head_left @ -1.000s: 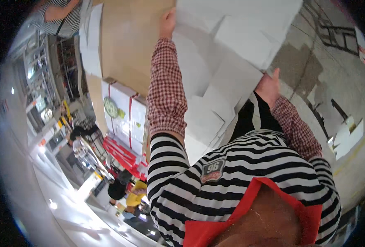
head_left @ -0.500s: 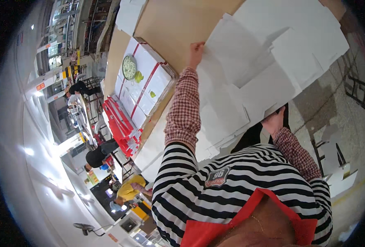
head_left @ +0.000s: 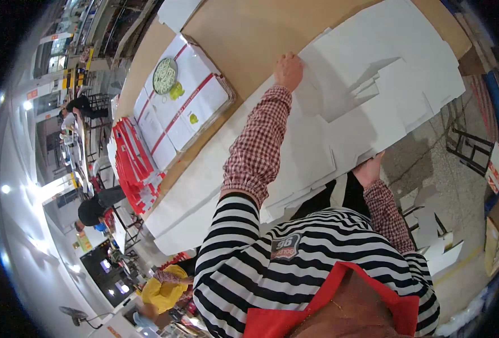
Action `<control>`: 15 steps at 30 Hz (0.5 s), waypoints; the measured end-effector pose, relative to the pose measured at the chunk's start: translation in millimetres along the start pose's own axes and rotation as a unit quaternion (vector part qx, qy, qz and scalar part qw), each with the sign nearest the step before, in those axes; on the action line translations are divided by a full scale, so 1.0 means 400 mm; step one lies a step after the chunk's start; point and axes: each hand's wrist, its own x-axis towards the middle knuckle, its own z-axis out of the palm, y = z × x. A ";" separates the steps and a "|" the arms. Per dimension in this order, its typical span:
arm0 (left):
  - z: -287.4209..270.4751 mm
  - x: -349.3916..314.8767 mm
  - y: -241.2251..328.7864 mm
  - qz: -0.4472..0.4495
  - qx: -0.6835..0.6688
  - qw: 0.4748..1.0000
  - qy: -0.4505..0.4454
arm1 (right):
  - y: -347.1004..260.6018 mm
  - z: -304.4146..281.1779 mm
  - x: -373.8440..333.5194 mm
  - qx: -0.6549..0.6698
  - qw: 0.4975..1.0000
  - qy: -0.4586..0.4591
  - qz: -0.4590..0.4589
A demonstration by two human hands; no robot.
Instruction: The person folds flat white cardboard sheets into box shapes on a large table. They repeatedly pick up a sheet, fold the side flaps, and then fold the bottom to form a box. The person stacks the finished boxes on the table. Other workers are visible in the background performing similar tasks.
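Note:
Flat white die-cut cardboard sheets [head_left: 368, 121] lie in a stack on the table in front of me, with slots and a notched cut-out showing. At the far left edge of the top sheet is my left hand [head_left: 289, 71], its fingers curled down on that edge. My right hand [head_left: 369, 169] is at the near edge, with the thumb side showing and most fingers hidden by the cardboard. It appears to grip the edge there. Both forearms wear red-and-white checked sleeve covers.
Left of the sheets stands a stack of printed white cartons [head_left: 185, 96] with red bands. Red-and-white folded cardboard pieces [head_left: 134, 160] lie beside it. Brown board [head_left: 249, 34] covers the table beyond. A dark metal stool frame [head_left: 469, 149] stands on the floor at right. Several people work at far left.
The top sheet has settled flatter and more in line with the stack. My left hand has moved right along its far edge. My right hand stays at the near edge; the view has shifted slightly.

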 end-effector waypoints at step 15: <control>0.108 0.151 0.045 -0.122 -0.212 0.966 0.084 | -0.118 -0.015 -0.002 0.052 0.993 0.042 -0.097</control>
